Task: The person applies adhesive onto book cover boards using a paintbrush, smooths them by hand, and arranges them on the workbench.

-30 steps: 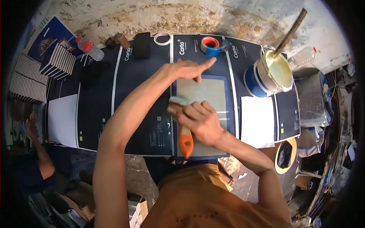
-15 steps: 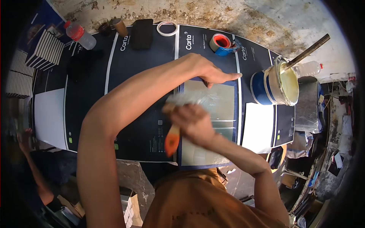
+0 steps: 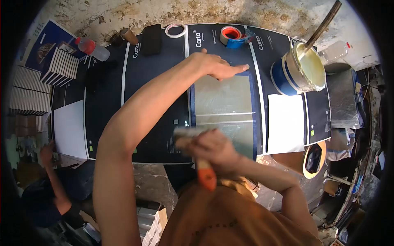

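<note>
My right hand [image 3: 215,148] is wrapped round a flat paintbrush [image 3: 206,176] with an orange-tipped handle. Motion blurs its pale bristles, which point up and left over the left edge of a beige panel [image 3: 223,96]. Dark blue borders frame this panel, and two pale lines cross it. At its far edge, my left hand [image 3: 221,67] rests with one finger stretched to the right and the others partly hidden beneath. To the right stands a bucket [image 3: 305,67] of pale, creamy liquid with a wooden stick [image 3: 322,28] leaning in it.
Black "Carta" boards [image 3: 160,90] cover the table. White sheets [image 3: 286,123] lie right and far left. Tape rolls [image 3: 231,36], a dark block [image 3: 152,39] and a plastic bottle [image 3: 92,48] line the back. Stacked books [image 3: 59,67] stand left; another person's hand [image 3: 47,155] is below them.
My right hand and the brush have moved down toward my body, off the panel's middle. My left hand stays at the far edge. The camera view has shifted slightly.
</note>
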{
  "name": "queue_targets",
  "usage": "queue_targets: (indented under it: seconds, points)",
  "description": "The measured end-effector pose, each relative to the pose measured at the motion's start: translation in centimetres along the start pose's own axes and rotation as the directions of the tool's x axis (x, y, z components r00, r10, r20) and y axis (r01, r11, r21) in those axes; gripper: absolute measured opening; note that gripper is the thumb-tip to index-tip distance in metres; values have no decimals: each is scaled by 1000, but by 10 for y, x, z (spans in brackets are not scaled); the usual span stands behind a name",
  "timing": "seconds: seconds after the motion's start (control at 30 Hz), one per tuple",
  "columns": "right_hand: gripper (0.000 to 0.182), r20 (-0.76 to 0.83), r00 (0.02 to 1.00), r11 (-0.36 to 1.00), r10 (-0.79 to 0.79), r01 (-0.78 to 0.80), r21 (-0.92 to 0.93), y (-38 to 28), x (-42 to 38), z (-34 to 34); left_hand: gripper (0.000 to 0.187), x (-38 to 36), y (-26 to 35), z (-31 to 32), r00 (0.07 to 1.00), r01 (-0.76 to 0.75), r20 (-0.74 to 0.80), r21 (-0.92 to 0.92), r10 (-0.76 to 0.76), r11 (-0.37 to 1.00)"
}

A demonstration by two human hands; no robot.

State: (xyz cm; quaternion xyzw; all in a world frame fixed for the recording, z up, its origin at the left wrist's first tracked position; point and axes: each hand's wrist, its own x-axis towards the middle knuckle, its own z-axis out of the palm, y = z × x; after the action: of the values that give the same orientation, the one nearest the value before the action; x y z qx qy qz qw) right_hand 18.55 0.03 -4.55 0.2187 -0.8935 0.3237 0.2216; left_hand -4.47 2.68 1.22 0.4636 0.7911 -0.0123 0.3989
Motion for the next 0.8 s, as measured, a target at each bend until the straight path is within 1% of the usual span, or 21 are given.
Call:
queue_targets:
  seconds: [0.07,0.1,0.13,0.2,0.3,0.4,0.5,0.53,0.63,0.67,0.7,0.77,0.8]
  points:
    - [27,-89,990,975,107,-122,-186,23,4,-22,107,-2,0,7,1000,9,-19,-20,-10,1000]
    - [28,-145,978,942,152,-188,-279,29,6,-30,107,2,-2,9,999,9,-30,-24,-9,1000]
    - [29,-102,981,944,166,-188,-272,28,0,-26,107,3,0,11,999,5,-45,-22,-6,1000]
    - [30,-27,981,945,191,-191,-267,29,-5,-11,106,2,5,14,995,45,-85,-4,-45,999]
    - [34,63,997,996,34,-28,-82,-27,-22,5,106,0,13,19,987,93,-135,6,-91,996]
    - [37,43,998,999,43,-44,16,-46,-34,-10,105,-2,16,24,981,105,-165,-4,-104,994]
    - [38,-21,976,951,217,-216,-223,-22,-22,-37,105,-3,15,26,980,110,-162,-18,-111,994]
    - [37,-112,970,924,214,-238,-298,-13,-19,-36,105,-1,15,26,980,111,-161,-20,-113,994]
    - [36,5,971,949,240,-233,-212,-27,-32,-6,103,-4,13,31,967,110,-227,-40,-117,993]
    - [34,99,980,961,172,-145,-234,-42,-39,2,103,-6,15,30,975,121,-183,-18,-122,992]
    - [30,80,994,983,75,-60,-175,-58,-45,5,103,-6,15,32,972,117,-203,-16,-117,993]
    - [26,87,995,998,53,-49,-47,-80,-45,2,102,-5,13,36,964,109,-244,-18,-110,994]
    - [25,55,996,994,65,-60,-93,-77,-41,-5,101,-5,13,36,966,122,-226,-18,-123,992]
